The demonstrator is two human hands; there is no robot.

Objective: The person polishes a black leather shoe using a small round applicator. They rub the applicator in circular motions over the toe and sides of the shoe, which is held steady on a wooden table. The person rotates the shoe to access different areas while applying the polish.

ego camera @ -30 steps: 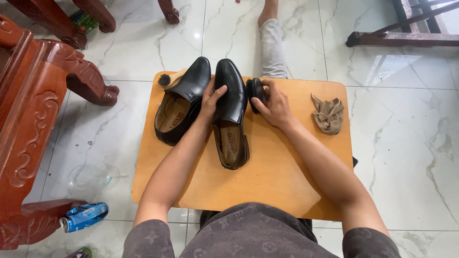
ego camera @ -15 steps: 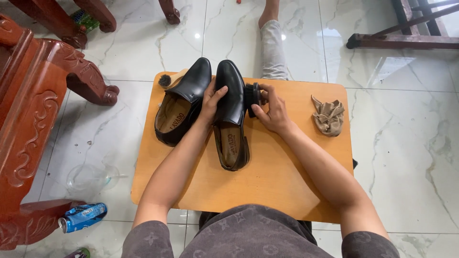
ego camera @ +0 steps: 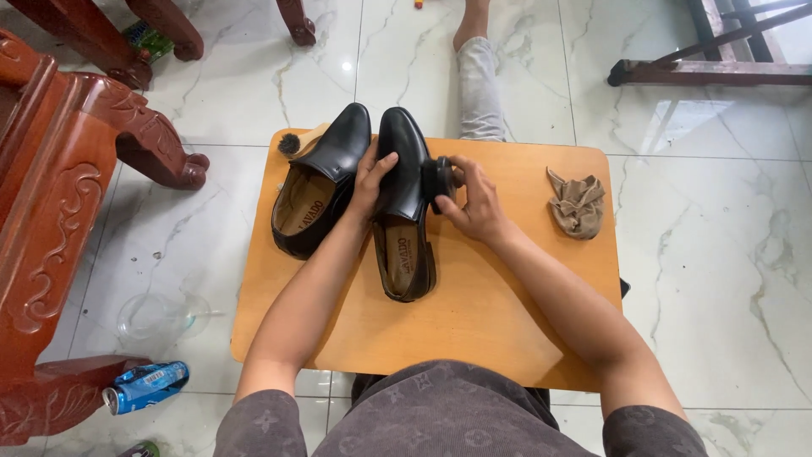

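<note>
Shoe [ego camera: 404, 203] in black leather lies on the wooden table [ego camera: 474, 322], its long axis running from the heel opening nearest the person to the toe pointing away. The left hand [ego camera: 372, 179] rests its grip on the shoe's left flank, fingers spread over the upper and thumb curled round the edge, holding it steady. The right hand [ego camera: 478, 203] is closed around a small black brush [ego camera: 438, 179], whose head touches the shoe's right side just beside the left fingertips, so the shoe sits directly between the two grips. Both hands are about equally near; the brush meets the leather across the long axis, at mid-upper.

Left of the held shoe, touching or just beside it, leans the second black shoe [ego camera: 320, 186], tilted with its tan lining showing. Beyond that one a round dark brush [ego camera: 290, 142] sits at the table's far corner. Well to the right of the brush hand lies a crumpled tan cloth [ego camera: 578, 203].
</note>
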